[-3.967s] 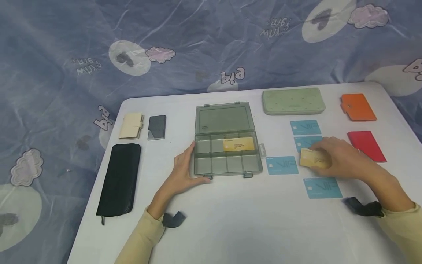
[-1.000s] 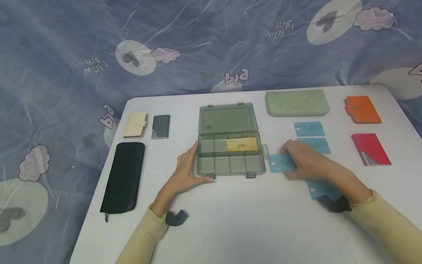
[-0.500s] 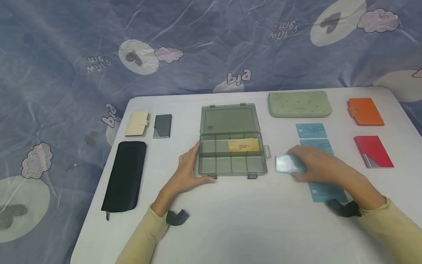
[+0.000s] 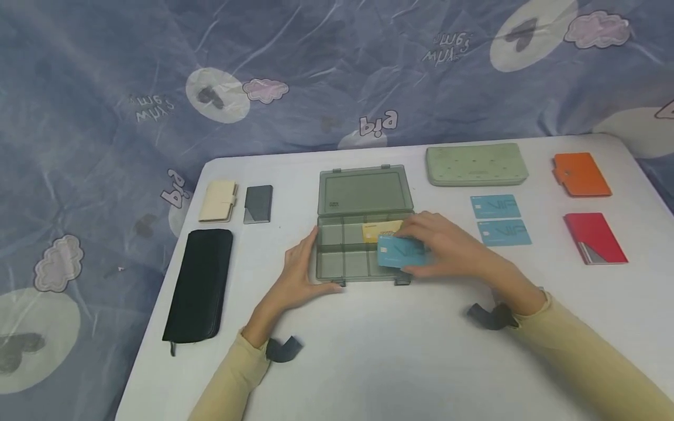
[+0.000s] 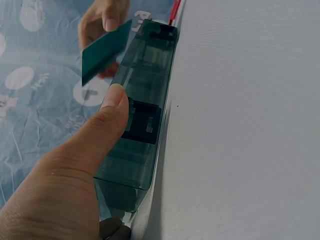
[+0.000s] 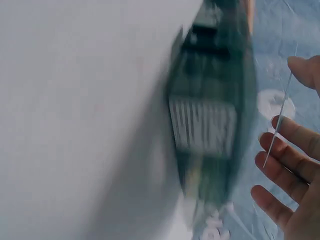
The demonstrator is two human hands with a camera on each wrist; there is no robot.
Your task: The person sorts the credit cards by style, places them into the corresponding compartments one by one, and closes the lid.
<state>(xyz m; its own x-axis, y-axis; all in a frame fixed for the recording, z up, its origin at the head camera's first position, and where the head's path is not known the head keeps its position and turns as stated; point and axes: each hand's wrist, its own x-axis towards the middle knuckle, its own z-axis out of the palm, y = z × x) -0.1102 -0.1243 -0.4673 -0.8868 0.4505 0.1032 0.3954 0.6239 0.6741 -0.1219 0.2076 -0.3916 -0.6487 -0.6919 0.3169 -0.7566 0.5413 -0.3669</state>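
In the head view my left hand [image 4: 295, 275] rests at the left front corner of a clear green divided box [image 4: 330, 269]. Its thumb lies straight along the front wall near a latch, and its index finger runs along the left side. My right hand [image 4: 447, 245] pinches a blue VIP card [image 4: 395, 251] above the front right compartments. Edge-on in the right wrist view, the card [image 6: 280, 112] sits between thumb and fingertips; whether it is one card or a stack I cannot tell. A gold card [image 4: 372, 232] lies in the back right part of the box, partly covered.
Two blue cards [image 4: 495, 206] lie right of the box, below a green case [image 4: 476, 165]. An orange card holder [image 4: 581, 174] and a red one [image 4: 595, 238] are at far right. On the left are a cream holder [image 4: 217, 201], a grey holder [image 4: 258, 204] and a black zip wallet [image 4: 197, 286].
My right hand has set a gold card into the box, then picked up blue and moved it left over the box. The two lower blue cards have left the table. My left hand stays put.
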